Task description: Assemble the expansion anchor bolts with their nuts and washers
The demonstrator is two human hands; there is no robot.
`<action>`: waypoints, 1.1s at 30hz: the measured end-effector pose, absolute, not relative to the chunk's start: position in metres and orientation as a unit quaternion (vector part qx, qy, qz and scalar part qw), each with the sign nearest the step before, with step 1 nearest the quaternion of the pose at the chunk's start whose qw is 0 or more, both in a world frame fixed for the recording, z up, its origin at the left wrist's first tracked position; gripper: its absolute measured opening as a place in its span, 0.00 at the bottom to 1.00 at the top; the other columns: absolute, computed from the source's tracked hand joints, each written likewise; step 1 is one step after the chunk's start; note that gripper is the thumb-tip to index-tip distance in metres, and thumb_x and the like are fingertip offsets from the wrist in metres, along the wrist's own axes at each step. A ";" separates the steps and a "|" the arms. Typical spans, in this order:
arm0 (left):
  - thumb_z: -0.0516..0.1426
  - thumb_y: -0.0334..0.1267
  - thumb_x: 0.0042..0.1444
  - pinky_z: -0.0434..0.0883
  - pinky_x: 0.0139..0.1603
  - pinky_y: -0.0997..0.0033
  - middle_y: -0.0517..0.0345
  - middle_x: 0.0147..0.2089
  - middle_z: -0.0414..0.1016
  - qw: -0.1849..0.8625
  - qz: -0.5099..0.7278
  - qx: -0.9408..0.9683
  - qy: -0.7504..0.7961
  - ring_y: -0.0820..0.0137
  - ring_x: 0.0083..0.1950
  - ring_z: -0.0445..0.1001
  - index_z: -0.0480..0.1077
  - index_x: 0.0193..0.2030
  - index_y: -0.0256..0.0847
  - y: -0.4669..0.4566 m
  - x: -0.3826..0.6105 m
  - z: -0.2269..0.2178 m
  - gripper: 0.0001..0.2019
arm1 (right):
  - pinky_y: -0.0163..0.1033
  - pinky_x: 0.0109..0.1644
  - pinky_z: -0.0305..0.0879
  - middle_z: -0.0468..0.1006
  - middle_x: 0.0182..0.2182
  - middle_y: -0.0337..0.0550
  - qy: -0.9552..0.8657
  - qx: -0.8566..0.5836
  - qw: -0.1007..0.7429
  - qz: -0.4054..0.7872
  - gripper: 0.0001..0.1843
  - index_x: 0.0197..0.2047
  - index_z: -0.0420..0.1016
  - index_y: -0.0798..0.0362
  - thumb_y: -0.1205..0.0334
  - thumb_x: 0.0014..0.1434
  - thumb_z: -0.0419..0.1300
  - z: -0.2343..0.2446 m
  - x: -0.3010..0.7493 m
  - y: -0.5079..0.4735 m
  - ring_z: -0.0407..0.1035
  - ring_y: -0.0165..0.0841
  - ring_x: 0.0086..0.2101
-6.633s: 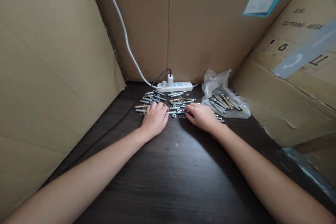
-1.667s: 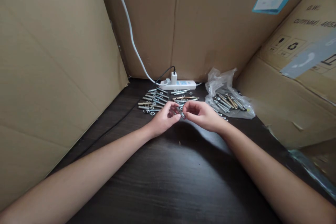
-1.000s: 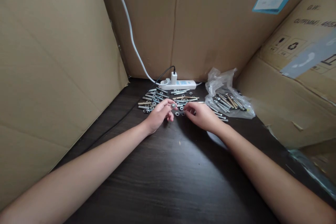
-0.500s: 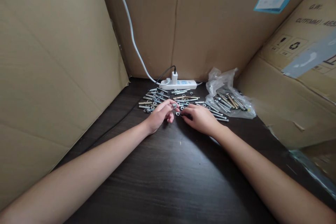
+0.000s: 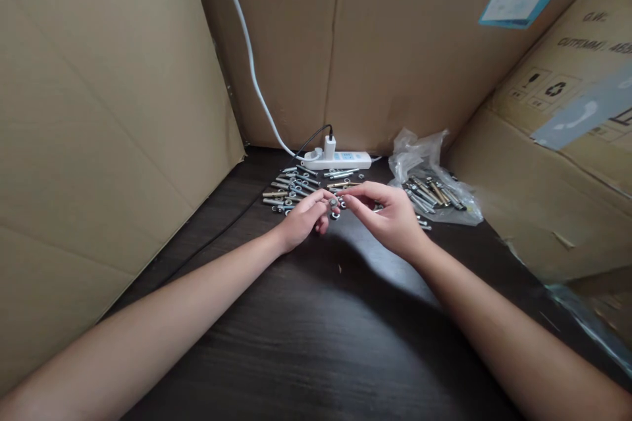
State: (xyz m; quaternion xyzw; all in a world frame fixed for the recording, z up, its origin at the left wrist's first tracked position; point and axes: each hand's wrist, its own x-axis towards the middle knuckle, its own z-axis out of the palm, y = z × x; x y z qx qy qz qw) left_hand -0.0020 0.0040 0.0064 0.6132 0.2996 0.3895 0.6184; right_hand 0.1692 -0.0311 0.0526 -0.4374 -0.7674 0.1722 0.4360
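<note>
My left hand [image 5: 307,217] is closed around a metal bolt [image 5: 333,202], whose round grey end points towards me between thumb and fingers. Just to the right, my right hand [image 5: 388,214] has its thumb and index finger close together beside that bolt end. Whatever sits in this pinch is too small to make out. Behind the hands, loose bolts [image 5: 291,187] with nuts and washers lie spread over the dark table [image 5: 316,322]. A nut [image 5: 335,216] lies just below the fingertips. My right hand covers part of the bolts on its side.
A clear plastic bag [image 5: 467,210] holding more bolts lies at the right. A white power strip [image 5: 340,160] with a plugged-in charger stands behind the hardware, and a black cable [image 5: 212,237] runs left. Cardboard boxes [image 5: 276,46] wall in the back and both sides.
My right hand has lifted off the table among the hardware and come up to the bolt end, thumb and index finger together. My left hand keeps the bolt in nearly the same place.
</note>
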 end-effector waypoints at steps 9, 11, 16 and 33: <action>0.49 0.40 0.53 0.59 0.25 0.75 0.65 0.23 0.63 0.592 0.376 0.645 0.303 0.77 0.21 0.61 0.63 0.38 0.38 0.000 0.000 0.009 0.09 | 0.34 0.27 0.58 0.78 0.26 0.41 -0.772 -0.462 0.405 0.166 0.11 0.32 0.78 0.54 0.59 0.58 0.57 0.048 0.166 -0.031 0.64 0.28 0.23; 0.49 0.40 0.54 0.59 0.25 0.75 0.65 0.22 0.63 0.595 0.372 0.646 0.299 0.76 0.21 0.62 0.63 0.38 0.38 0.000 0.000 0.009 0.09 | 0.34 0.27 0.58 0.77 0.25 0.41 -0.761 -0.469 0.405 0.191 0.11 0.32 0.77 0.55 0.58 0.59 0.57 0.048 0.165 -0.032 0.65 0.29 0.24; 0.48 0.43 0.56 0.59 0.24 0.75 0.65 0.23 0.63 0.595 0.361 0.652 0.302 0.76 0.21 0.62 0.62 0.39 0.38 0.001 0.001 0.008 0.10 | 0.34 0.29 0.62 0.75 0.25 0.39 -0.742 -0.458 0.426 0.244 0.10 0.38 0.74 0.55 0.59 0.59 0.56 0.046 0.163 -0.031 0.67 0.29 0.24; 0.45 0.44 0.60 0.57 0.26 0.73 0.63 0.28 0.63 0.606 0.337 0.659 0.291 0.77 0.22 0.63 0.61 0.40 0.38 0.002 -0.001 0.009 0.13 | 0.36 0.31 0.66 0.76 0.29 0.43 -0.766 -0.426 0.436 0.206 0.09 0.41 0.73 0.54 0.61 0.58 0.59 0.033 0.166 -0.023 0.68 0.30 0.27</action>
